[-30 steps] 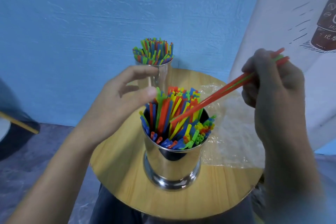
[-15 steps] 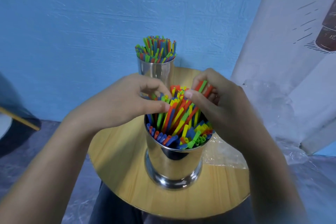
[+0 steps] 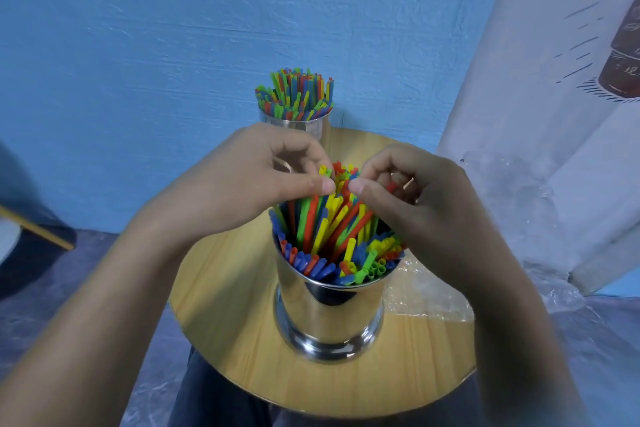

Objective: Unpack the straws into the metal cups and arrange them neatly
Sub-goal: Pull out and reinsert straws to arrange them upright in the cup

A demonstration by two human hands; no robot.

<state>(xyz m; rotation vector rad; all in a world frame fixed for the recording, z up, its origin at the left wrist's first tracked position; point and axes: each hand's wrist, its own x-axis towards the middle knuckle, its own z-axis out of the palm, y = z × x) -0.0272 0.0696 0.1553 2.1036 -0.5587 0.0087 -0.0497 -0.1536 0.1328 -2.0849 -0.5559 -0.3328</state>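
Left hand (image 3: 256, 180), right hand (image 3: 415, 198) pinch straws (image 3: 332, 218) in near metal cup (image 3: 329, 315).

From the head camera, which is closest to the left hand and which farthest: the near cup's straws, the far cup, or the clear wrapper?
1. The near cup's straws: the left hand pinches their tops.
2. The far cup: just behind that hand.
3. The clear wrapper: on the table's right side, past the right hand.

No word, brand or number reads clearly here. The white banner (image 3: 519, 87) at right carries a sketched brown container (image 3: 623, 74), its small pale marks too blurred to make out.
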